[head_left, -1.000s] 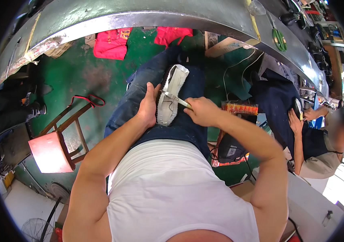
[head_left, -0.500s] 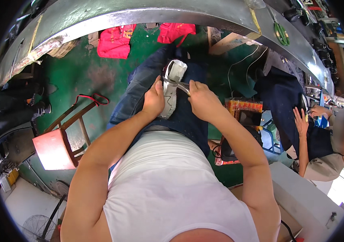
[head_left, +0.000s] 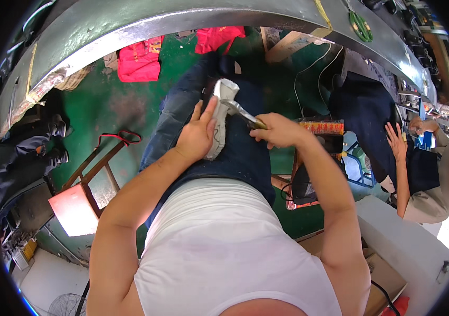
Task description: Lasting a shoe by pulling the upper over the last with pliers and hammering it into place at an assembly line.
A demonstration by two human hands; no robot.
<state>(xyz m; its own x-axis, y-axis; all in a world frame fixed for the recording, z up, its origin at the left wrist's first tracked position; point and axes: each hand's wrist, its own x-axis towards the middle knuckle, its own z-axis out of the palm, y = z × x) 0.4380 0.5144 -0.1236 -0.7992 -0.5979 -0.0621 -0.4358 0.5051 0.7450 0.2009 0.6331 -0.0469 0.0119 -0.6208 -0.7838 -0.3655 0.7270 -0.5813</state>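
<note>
Over my lap lies a shoe [head_left: 226, 90] with its pale underside turned up and its white material drawn over the edges. It looks like an upper on a last, though what is inside is hidden. My left hand [head_left: 197, 132] grips its left side, fingers pointing up along the edge. In my right hand [head_left: 278, 130] is a pair of metal pliers [head_left: 244, 112], held by the handles. Their head rests against the shoe's right edge near the upper end, close to my left fingertips. Whether the jaws pinch the material cannot be made out.
A grey metal bench [head_left: 182, 20] curves across the far side, with green-handled scissors [head_left: 360, 26] on it. Red cloths [head_left: 139, 60] lie below. A stool [head_left: 74, 210] stands left. At right, another person's hand [head_left: 396, 141] rests on dark cloth, near a blue plastic stool [head_left: 358, 166].
My right hand has moved right and slightly down, and the pliers have swung to a steeper slant. My left fingers have stretched further along the shoe, which has turned slightly.
</note>
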